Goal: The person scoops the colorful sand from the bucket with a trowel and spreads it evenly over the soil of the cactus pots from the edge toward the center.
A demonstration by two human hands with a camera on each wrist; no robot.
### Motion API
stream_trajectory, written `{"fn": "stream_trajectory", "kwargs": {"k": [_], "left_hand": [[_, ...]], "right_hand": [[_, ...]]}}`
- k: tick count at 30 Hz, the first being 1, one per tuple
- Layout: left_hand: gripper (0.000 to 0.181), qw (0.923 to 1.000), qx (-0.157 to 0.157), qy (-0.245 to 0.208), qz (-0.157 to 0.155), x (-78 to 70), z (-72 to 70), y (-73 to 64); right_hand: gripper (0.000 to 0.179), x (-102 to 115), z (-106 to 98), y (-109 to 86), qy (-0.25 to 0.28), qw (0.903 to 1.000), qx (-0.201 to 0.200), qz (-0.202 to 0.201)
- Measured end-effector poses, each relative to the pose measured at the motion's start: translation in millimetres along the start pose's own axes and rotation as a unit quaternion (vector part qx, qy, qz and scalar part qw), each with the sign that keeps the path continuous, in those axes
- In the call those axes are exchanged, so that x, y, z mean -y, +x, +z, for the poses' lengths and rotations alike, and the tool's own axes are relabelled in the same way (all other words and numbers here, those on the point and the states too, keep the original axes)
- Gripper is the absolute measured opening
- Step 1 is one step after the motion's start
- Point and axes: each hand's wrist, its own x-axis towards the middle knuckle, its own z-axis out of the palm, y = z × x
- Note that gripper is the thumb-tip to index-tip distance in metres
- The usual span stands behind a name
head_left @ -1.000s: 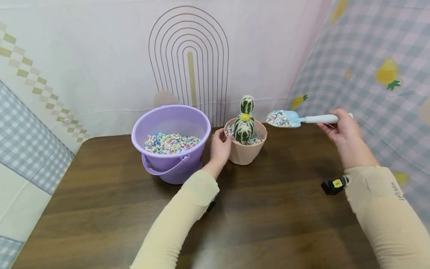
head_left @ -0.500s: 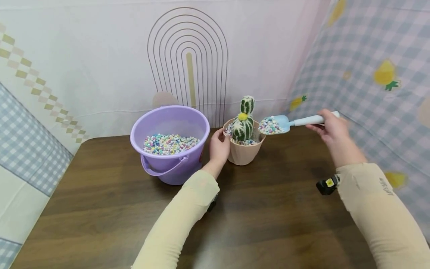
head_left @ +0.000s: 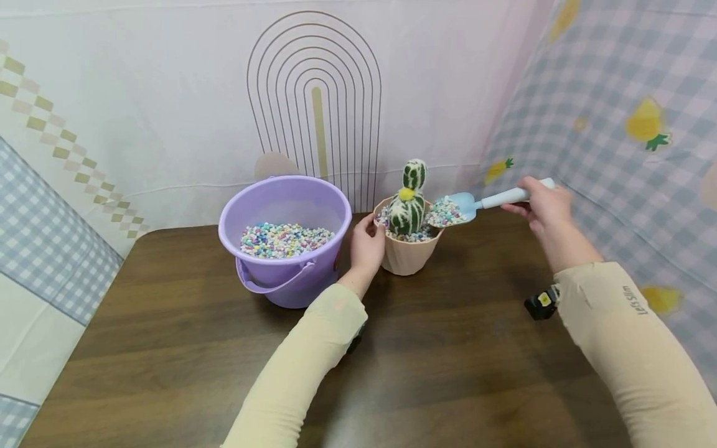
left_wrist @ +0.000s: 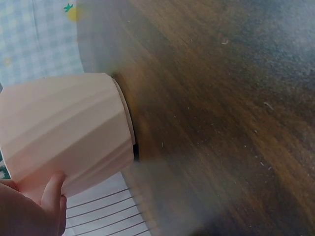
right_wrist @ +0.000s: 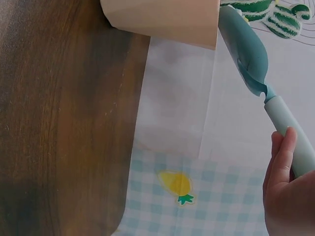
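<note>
A peach flowerpot (head_left: 407,256) stands on the table with a green cactus (head_left: 406,214), white-striped and bearing a yellow flower, among colourful pebbles inside. My left hand (head_left: 366,247) grips the pot's left rim; its thumb lies along the outer wall in the left wrist view, where the pot (left_wrist: 69,132) looks ribbed. My right hand (head_left: 549,205) holds the pale handle of a light blue trowel (head_left: 463,202). Pebbles (head_left: 445,213) fill the trowel's blade, whose tip overlaps the pot's right rim. In the right wrist view, the trowel (right_wrist: 251,54) slopes with its tip at the rim, beside the cactus.
Left of the pot, a purple bucket (head_left: 285,277) holds many colourful pebbles (head_left: 285,239), its handle hanging down in front. Behind the brown wooden table (head_left: 168,348) hangs a pale patterned cloth (head_left: 185,93). A checked cloth (head_left: 594,124) rises at the right.
My right hand has moved left with the loaded trowel, bringing its tip from beside the pot to over the right rim. The cactus shifted slightly. My left hand stays on the pot.
</note>
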Motion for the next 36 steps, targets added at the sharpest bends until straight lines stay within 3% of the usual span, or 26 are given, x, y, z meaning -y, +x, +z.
{"fn": "stream_trajectory", "kwargs": {"k": [8, 18, 22, 30, 36], "left_hand": [[0.039, 0.9999, 0.006, 0.003, -0.01, -7.7, -2.9, -7.1], [0.036, 0.9988, -0.036, 0.024, 0.024, -3.0, 3.4, -24.6], [0.037, 0.9992, -0.03, 0.021, 0.016, -4.4, 3.2, -24.4], [0.038, 0.9998, 0.017, -0.011, -0.003, -6.0, -3.8, -14.2], [0.037, 0.9998, -0.01, 0.014, 0.009, -4.9, -0.6, -19.0]], "right_hand": [[0.019, 4.6, 0.1, 1.5, -0.011, 0.9998, 0.006, -0.014], [0.025, 9.6, -4.4, 5.0, -0.027, 0.9995, 0.016, -0.01], [0.026, 11.5, -3.8, 4.8, -0.028, 0.9994, 0.017, -0.013], [0.023, 13.5, -4.2, 1.9, -0.035, 0.9992, 0.017, -0.013], [0.028, 19.4, -4.4, 0.6, -0.034, 0.9992, 0.016, -0.011]]}}
